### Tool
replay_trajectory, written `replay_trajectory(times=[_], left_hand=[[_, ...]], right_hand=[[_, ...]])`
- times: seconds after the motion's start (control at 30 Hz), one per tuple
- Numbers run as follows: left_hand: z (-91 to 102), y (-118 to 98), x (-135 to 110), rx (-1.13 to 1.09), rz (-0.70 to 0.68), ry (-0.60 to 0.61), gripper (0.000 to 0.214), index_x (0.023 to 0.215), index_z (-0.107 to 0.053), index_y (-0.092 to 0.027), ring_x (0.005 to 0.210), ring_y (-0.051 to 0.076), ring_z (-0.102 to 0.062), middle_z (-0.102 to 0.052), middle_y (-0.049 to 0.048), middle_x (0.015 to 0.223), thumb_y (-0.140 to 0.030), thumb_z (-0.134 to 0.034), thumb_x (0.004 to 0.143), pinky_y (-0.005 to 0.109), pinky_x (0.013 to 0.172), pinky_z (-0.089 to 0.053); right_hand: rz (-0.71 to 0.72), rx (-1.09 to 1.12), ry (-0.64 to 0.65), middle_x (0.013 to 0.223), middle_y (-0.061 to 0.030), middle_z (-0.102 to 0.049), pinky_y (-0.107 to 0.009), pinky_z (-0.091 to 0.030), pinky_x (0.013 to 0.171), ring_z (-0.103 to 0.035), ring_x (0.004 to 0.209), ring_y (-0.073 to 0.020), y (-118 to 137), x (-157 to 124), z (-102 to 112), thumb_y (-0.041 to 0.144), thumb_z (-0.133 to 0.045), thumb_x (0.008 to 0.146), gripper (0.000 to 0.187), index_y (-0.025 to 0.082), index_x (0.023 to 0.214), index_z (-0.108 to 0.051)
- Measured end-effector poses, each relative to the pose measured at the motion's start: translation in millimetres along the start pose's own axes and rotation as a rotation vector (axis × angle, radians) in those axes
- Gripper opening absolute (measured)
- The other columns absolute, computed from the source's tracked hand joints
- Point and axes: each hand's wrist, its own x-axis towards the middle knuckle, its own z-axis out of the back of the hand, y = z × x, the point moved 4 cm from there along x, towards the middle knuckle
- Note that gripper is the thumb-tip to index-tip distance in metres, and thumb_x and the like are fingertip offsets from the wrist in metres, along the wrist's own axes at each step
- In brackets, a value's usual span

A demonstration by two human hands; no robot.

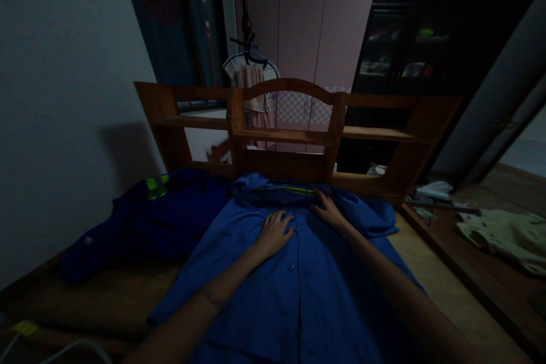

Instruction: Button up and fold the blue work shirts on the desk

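Observation:
A blue button-up work shirt (298, 273) lies spread flat in front of me, its collar toward the wooden headboard. My left hand (275, 232) rests flat on the shirt's chest, fingers spread, just left of the button line. My right hand (327, 208) lies near the collar with its fingers bent onto the fabric by a yellow-green reflective strip (284, 189). A second dark blue garment (145, 222) with a reflective patch lies bunched to the left.
A wooden headboard with shelves (290, 136) stands straight ahead. Behind it stand a pink wardrobe (311, 34) and a dark cabinet (409, 51). A pale cloth (503, 233) lies on the floor at right. A white wall runs along the left.

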Motion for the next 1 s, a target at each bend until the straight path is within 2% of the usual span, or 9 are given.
replay_trajectory(times=[0.07,0.23,0.4,0.5,0.6,0.77,1.0], left_hand=[[3.9,-2,-2,-0.034,0.004,-0.026,0.028,0.111,-0.057,-0.025,0.112,0.023,-0.047,-0.049,0.0075,0.118,-0.033,-0.051,0.085,0.04,0.098,-0.036],[8.9,-6,-3,-0.123,0.013,-0.063,0.02,0.1,-0.064,-0.025,0.108,0.023,-0.048,-0.05,0.0067,0.111,-0.029,-0.058,0.081,0.039,0.095,-0.038],[2.9,-6,1,-0.179,0.059,-0.015,0.017,0.095,-0.067,-0.027,0.099,0.022,-0.051,-0.059,0.0034,0.099,-0.028,-0.062,0.079,0.037,0.089,-0.04],[-0.2,-5,4,-0.216,0.083,-0.007,0.015,0.092,-0.066,-0.026,0.097,0.021,-0.052,-0.061,0.0014,0.096,-0.027,-0.065,0.077,0.035,0.087,-0.04],[-3.7,-4,7,-0.261,0.115,0.006,0.013,0.089,-0.064,-0.024,0.093,0.019,-0.054,-0.063,0.0001,0.091,-0.025,-0.066,0.076,0.033,0.084,-0.04],[-7.7,-4,9,-0.284,0.14,0.018,0.007,0.084,-0.063,-0.022,0.09,0.019,-0.056,-0.064,0.0004,0.087,-0.023,-0.065,0.077,0.031,0.083,-0.04],[-4.8,-7,5,-0.392,0.16,-0.028,0.007,0.085,-0.061,-0.019,0.086,0.017,-0.057,-0.063,0.0023,0.087,-0.018,-0.061,0.078,0.028,0.078,-0.043]], right_hand=[[-0.014,-0.04,-0.016,0.133,-0.0101,-0.039,-0.041,-0.028,0.105,-0.037,0.124,-0.0239,8,-9,-6,0.023,-0.055,0.08,0.067,0.024,0.142,-0.028],[0.016,0.001,-0.018,0.121,-0.0097,-0.048,-0.041,-0.036,0.101,-0.048,0.114,-0.0223,34,-45,-20,0.015,-0.051,0.079,0.069,0.022,0.142,-0.025],[0.094,0.054,-0.048,0.117,-0.0076,-0.054,-0.037,-0.042,0.095,-0.053,0.107,-0.0202,53,-72,-16,0.01,-0.048,0.079,0.054,0.022,0.131,-0.042],[0.109,0.045,-0.014,0.106,-0.0053,-0.058,-0.033,-0.045,0.089,-0.057,0.099,-0.0194,64,-75,-7,0.009,-0.049,0.078,0.034,0.021,0.109,-0.058],[0.1,0.002,-0.009,0.098,-0.0043,-0.059,-0.029,-0.047,0.081,-0.058,0.09,-0.0183,72,-75,-4,0.009,-0.05,0.079,0.023,0.021,0.093,-0.063],[0.067,-0.061,0.065,0.093,-0.0036,-0.059,-0.025,-0.046,0.073,-0.058,0.079,-0.0152,71,-77,-17,0.01,-0.048,0.083,0.022,0.021,0.092,-0.065],[0.043,-0.116,0.079,0.092,-0.0033,-0.059,-0.023,-0.044,0.074,-0.057,0.081,-0.015,69,-80,-22,0.011,-0.049,0.083,0.023,0.021,0.093,-0.067]])
